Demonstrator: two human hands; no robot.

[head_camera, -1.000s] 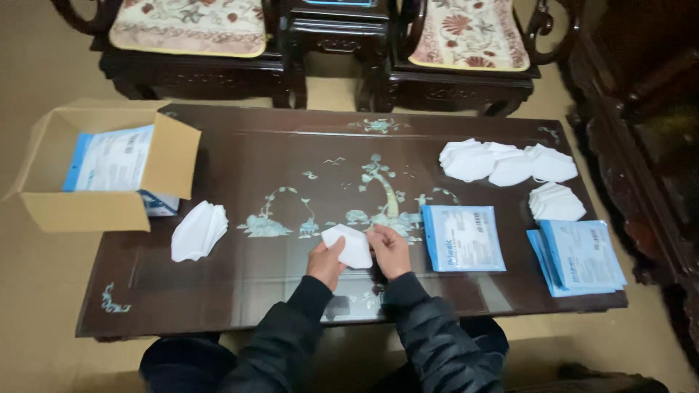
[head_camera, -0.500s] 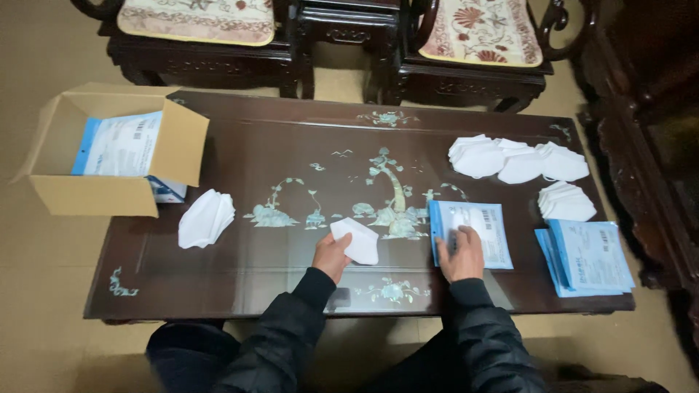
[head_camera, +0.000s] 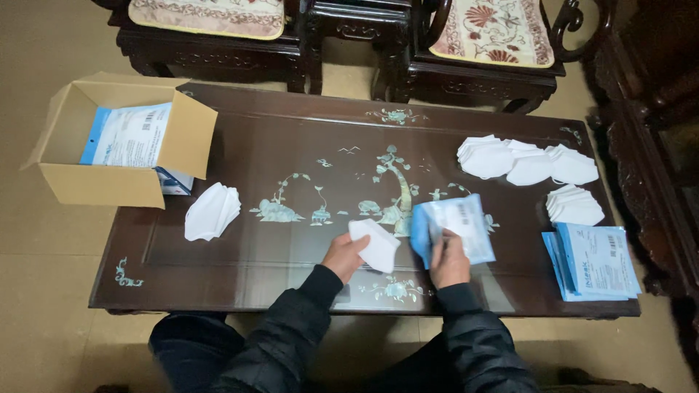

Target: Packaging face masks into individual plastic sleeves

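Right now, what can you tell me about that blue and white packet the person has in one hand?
The packet is a flat, thin pouch that looks like glossy plastic film, blue along its edges with a white printed panel on its face. It is lifted at a tilt above the dark inlaid table, its near edge bent where the right hand pinches it. Nothing else touches it. The left hand holds a folded white mask just beside it, apart from the packet. Whether it is sealed or open cannot be told.
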